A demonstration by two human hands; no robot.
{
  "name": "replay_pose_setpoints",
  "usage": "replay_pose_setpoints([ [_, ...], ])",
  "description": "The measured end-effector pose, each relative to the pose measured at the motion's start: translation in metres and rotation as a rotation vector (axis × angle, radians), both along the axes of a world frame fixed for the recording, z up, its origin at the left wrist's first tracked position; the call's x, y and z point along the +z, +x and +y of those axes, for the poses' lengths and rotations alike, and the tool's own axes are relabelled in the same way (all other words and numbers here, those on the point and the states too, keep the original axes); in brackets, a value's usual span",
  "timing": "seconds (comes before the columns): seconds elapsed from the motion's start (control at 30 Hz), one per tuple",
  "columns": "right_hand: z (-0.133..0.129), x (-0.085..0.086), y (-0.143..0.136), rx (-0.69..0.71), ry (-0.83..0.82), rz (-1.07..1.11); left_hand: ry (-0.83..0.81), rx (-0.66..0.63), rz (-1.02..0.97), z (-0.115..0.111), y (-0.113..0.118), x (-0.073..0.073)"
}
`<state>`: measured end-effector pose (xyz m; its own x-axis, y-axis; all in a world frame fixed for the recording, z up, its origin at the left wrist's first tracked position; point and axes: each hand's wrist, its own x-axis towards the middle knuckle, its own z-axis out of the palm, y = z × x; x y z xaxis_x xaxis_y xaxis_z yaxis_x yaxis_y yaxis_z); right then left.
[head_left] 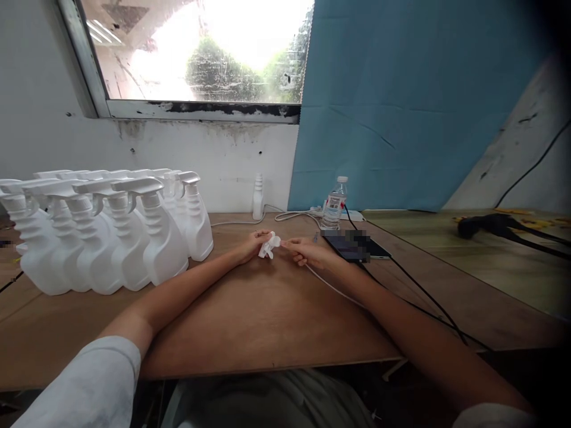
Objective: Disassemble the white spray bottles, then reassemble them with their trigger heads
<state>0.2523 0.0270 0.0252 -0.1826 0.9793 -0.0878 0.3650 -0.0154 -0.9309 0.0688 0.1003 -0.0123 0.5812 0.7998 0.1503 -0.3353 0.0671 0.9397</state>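
A white trigger spray head (269, 246) is held above the middle of the wooden table, between my two hands. My left hand (252, 246) grips it from the left, fingers closed around its far side. From the right, the fingertips of my right hand (308, 252) pinch the round end of the same spray head, with the other fingers curled in. Rows of white spray bottles (165, 246) with trigger heads stand upright on the left. A small white bottle (258, 199) without a trigger head stands by the wall.
Right of my hands stand a clear plastic water bottle (333, 205) and a dark phone-like device (345, 245) with cables. A white cable (330, 284) runs under my right forearm. Behind are a window (200, 53) and a blue cloth (383, 107). A black strap-like object (495, 226) lies far right.
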Motion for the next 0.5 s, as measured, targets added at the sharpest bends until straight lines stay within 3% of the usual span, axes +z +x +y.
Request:
replay_pose_setpoints([
  [0.27, 0.037, 0.005, 0.067, -0.191, 0.401, -0.484, -0.152, -0.038, -0.076, 0.000, -0.008, 0.012],
  [0.5, 0.035, 0.001, 0.093, 0.051, 0.642, -0.823, -0.184, -0.101, -0.004, -0.006, -0.008, 0.015],
])
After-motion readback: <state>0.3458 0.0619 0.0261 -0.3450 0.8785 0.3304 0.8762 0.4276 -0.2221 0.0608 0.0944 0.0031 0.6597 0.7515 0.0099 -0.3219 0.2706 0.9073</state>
